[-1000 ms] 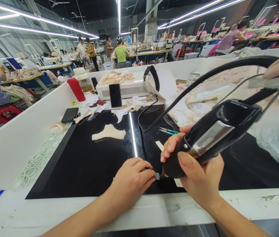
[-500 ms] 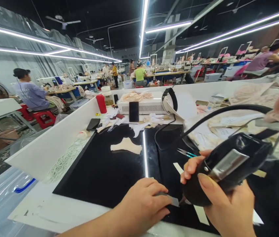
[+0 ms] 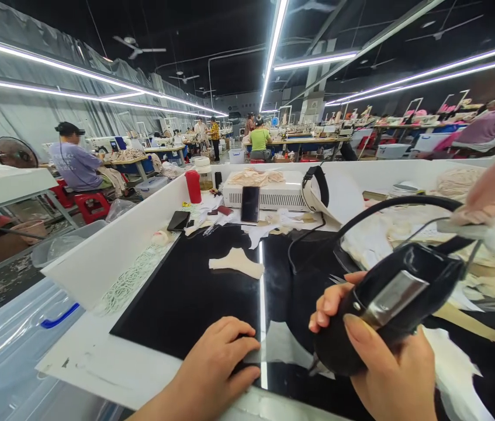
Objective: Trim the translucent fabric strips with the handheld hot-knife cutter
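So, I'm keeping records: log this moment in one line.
right grip: holding black tool | left grip: at grey item, partly hidden | cream piece: on black mat

1. Shows as a bulky, rounded black handheld tool point(image 3: 409, 342); carries a silver plate point(image 3: 398, 298) along the body and a thick black cord point(image 3: 387, 202) arching from the raised end; slants down leftward in the right hand point(image 3: 396, 365).
2. Appears as a thin, pale grey piece point(image 3: 286, 345); lies flat on the glossy black surface point(image 3: 186, 301); reaches under the tool's narrow tip, contact impossible to tell.
3. Peeks out beneath the left hand point(image 3: 214, 362) as a dark grey object point(image 3: 252, 355); mostly hidden.
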The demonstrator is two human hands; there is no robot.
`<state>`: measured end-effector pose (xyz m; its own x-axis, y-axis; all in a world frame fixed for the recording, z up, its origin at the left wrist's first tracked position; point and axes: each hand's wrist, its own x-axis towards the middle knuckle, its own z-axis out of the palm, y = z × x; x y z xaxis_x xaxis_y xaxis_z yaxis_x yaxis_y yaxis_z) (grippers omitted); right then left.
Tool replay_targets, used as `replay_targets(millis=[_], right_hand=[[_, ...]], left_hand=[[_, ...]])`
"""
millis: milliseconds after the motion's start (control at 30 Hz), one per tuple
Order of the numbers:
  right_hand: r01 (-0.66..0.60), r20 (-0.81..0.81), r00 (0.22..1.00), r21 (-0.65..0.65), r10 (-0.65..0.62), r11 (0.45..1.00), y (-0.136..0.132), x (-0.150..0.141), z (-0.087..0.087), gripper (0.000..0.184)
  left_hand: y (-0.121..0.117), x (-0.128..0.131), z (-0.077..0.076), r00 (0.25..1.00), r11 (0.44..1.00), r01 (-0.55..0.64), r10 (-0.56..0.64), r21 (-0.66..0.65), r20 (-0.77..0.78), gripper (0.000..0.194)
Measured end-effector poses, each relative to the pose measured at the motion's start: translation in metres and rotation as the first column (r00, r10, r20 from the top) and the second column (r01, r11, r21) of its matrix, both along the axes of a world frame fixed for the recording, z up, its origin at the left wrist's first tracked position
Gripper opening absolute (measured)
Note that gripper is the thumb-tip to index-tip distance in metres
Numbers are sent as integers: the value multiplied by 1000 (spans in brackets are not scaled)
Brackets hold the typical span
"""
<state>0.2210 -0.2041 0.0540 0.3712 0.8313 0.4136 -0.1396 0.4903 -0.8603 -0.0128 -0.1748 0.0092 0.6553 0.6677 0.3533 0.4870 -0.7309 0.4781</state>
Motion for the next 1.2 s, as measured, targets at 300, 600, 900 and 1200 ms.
replay_targets(millis=[300, 600, 900, 1200], right_hand=[[-39, -14, 999, 7, 39, 999, 7, -22, 3, 30], [-40, -34, 999, 5, 40, 999, 10, -31, 6, 30], [-43, -34, 998, 6, 44, 999, 11, -33, 8, 29], [-51, -38, 998, 31, 52, 998, 12, -34, 10, 32]], left_hand=[[1, 0, -8, 999, 1000, -28, 28, -3, 34, 35], [0, -7, -10, 996, 997, -80, 81, -9, 34, 38], [-1, -7, -11, 995, 997, -82, 82, -12, 57, 37], [-2, -7, -7, 996, 997, -71, 70, 11, 51, 36]])
